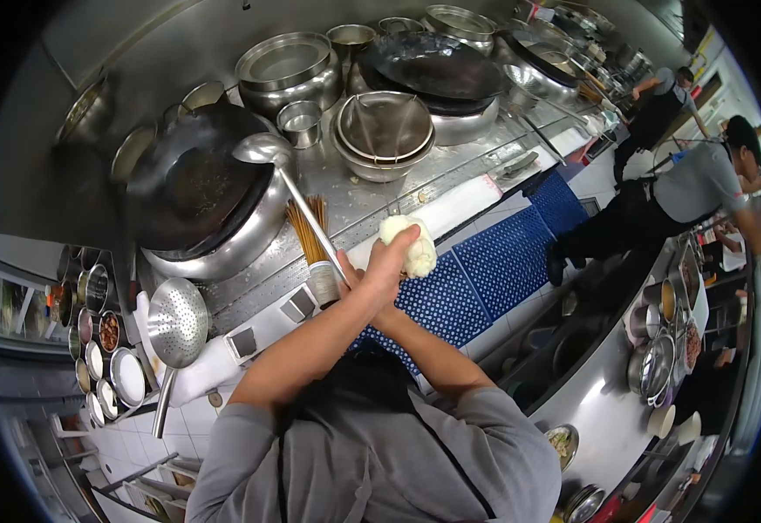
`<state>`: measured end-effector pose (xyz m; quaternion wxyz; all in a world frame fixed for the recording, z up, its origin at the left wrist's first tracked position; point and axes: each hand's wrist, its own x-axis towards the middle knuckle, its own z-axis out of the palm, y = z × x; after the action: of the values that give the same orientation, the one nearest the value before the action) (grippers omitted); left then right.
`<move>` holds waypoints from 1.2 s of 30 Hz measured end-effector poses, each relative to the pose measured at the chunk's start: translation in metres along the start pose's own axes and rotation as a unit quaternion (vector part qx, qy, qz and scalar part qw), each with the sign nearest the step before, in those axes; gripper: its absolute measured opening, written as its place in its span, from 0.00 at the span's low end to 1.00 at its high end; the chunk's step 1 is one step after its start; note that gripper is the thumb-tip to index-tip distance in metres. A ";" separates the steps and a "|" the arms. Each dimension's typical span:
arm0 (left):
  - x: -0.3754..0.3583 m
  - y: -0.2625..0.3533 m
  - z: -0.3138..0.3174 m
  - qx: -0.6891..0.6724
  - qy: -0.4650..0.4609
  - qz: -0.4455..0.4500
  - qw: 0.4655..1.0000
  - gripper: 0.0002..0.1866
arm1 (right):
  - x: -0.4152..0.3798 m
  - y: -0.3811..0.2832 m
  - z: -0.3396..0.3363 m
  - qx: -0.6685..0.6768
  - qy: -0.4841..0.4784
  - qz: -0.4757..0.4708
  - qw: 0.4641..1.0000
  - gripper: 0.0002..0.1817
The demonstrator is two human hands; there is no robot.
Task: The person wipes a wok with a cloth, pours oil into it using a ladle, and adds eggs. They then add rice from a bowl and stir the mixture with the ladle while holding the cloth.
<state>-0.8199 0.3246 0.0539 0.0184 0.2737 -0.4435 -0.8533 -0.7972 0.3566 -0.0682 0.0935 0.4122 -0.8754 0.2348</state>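
Observation:
My forearms cross in front of me. My left hand (391,260) is closed on a crumpled off-white cloth (419,253), its thumb over the top. Under and beside it, my right hand (354,281) grips the handle of a long steel ladle (310,218). The ladle's bowl is up by the rim of a dark wok (197,187) on the left burner. A bundled bamboo brush (312,234) stands next to the ladle handle, and its base is close to my right wrist. My right fingers are partly hidden.
A perforated skimmer (177,322) lies at the counter's front left. Seasoning bowls (127,376) stand further left. Nested bowls (383,131) and a second wok (433,70) are ahead. Two people work at right, near a prep counter (585,401). Blue patterned mats (494,270) cover the floor.

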 end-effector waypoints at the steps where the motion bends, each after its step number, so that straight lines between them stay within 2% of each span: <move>1: 0.003 -0.001 -0.002 -0.008 -0.015 -0.027 1.000 0.34 | -0.005 0.003 -0.001 0.007 -0.006 -0.001 1.000 0.35; 3: 0.008 -0.003 -0.008 -0.016 -0.038 -0.057 0.998 0.33 | -0.013 0.008 -0.004 0.045 -0.020 0.008 0.999 0.36; 4: 0.003 0.002 -0.004 -0.036 -0.039 -0.061 0.997 0.32 | -0.016 0.010 -0.006 0.103 -0.037 0.028 0.994 0.31; 6: 0.032 -0.024 -0.026 -0.012 -0.036 0.032 0.999 0.33 | -0.023 0.016 -0.007 0.185 -0.076 0.060 0.978 0.23; 7: 0.008 -0.002 -0.022 0.025 0.002 0.051 0.998 0.35 | -0.027 0.019 -0.006 0.209 -0.101 0.071 0.970 0.21; 8: 0.007 -0.005 -0.023 -0.001 0.052 0.084 0.995 0.28 | -0.031 0.026 0.000 0.197 -0.124 0.074 0.970 0.20; 9: -0.006 -0.002 -0.027 -0.024 0.060 0.130 0.989 0.29 | -0.033 0.031 0.003 0.181 -0.145 0.080 0.969 0.19; 10: -0.020 0.002 -0.028 -0.045 0.065 0.173 0.982 0.29 | -0.035 0.032 0.003 0.172 -0.152 0.097 0.968 0.20; 12: -0.045 0.012 -0.048 0.028 0.021 0.212 0.977 0.37 | -0.037 0.032 0.002 0.151 -0.160 0.136 0.966 0.20; 13: -0.058 0.016 -0.062 0.066 -0.003 0.230 0.971 0.41 | -0.039 0.027 0.000 0.126 -0.034 0.066 0.989 0.17; 14: -0.071 0.016 -0.079 0.114 -0.021 0.220 0.969 0.39 | -0.040 0.026 -0.001 0.158 -0.028 0.068 0.985 0.18; 16: -0.102 0.014 -0.116 0.213 -0.055 0.197 0.955 0.35 | -0.041 0.027 0.001 0.223 -0.017 0.072 0.972 0.20; 17: -0.121 0.015 -0.132 0.249 -0.051 0.152 0.955 0.32 | -0.046 0.032 0.004 0.245 -0.035 0.102 0.963 0.23; 18: -0.143 0.015 -0.147 0.286 -0.048 0.105 0.951 0.28 | -0.047 0.028 -0.004 0.273 -0.082 0.188 0.940 0.24; 20: -0.152 -0.028 -0.210 0.343 -0.072 0.069 0.934 0.27 | -0.071 0.066 0.046 0.266 0.080 0.149 0.949 0.18; 22: -0.175 -0.079 -0.274 0.303 0.017 0.021 0.952 0.22 | -0.100 0.082 0.053 0.403 0.000 0.350 0.846 0.14; 24: -0.192 -0.166 -0.366 0.283 0.158 -0.070 0.944 0.20 | -0.139 0.081 0.053 0.447 -0.076 0.523 0.721 0.11; 25: -0.217 -0.195 -0.393 0.263 0.251 -0.119 0.924 0.21 | -0.176 0.098 0.071 0.377 -0.144 0.527 0.748 0.10; 26: -0.230 -0.254 -0.453 0.273 0.296 -0.191 0.895 0.25 | -0.220 0.127 0.100 0.304 -0.211 0.525 0.766 0.10; 27: -0.261 -0.300 -0.494 0.356 0.346 -0.209 0.843 0.30 | -0.267 0.160 0.122 0.075 -0.386 0.226 0.891 0.08; 28: -0.290 -0.349 -0.542 0.485 0.266 -0.239 0.798 0.35 | -0.304 0.180 0.133 -0.168 -0.488 -0.116 0.849 0.06; 29: -0.333 -0.332 -0.522 0.418 0.334 -0.304 0.788 0.38 | -0.328 0.171 0.134 -0.104 -0.468 -0.116 0.870 0.05; 30: -0.359 -0.375 -0.555 0.397 0.327 -0.351 0.783 0.38 | -0.343 0.154 0.138 -0.040 -0.447 -0.115 0.886 0.05; 31: -0.387 -0.361 -0.539 0.373 0.306 -0.393 0.783 0.38 | -0.340 0.109 0.125 0.107 -0.475 0.223 0.845 0.07; 32: -0.420 -0.333 -0.510 0.348 0.284 -0.435 0.780 0.38 | -0.336 0.062 0.107 0.240 -0.435 0.531 0.686 0.09; 33: -0.433 -0.350 -0.515 0.334 0.287 -0.426 0.790 0.38 | -0.348 0.051 0.111 0.191 -0.440 0.421 0.770 0.10; 35: -0.465 -0.386 -0.528 0.313 0.294 -0.405 0.807 0.39 | -0.378 0.041 0.133 0.088 -0.421 0.178 0.885 0.12; 36: -0.460 -0.400 -0.540 0.387 0.267 -0.392 0.791 0.39 | -0.373 0.027 0.124 0.065 -0.427 0.194 0.881 0.13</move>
<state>-0.0831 0.2899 -0.2923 -0.3073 0.6252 -0.5685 -0.4376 -0.5743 0.5635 -0.3187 -0.3641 0.2998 -0.8754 0.1060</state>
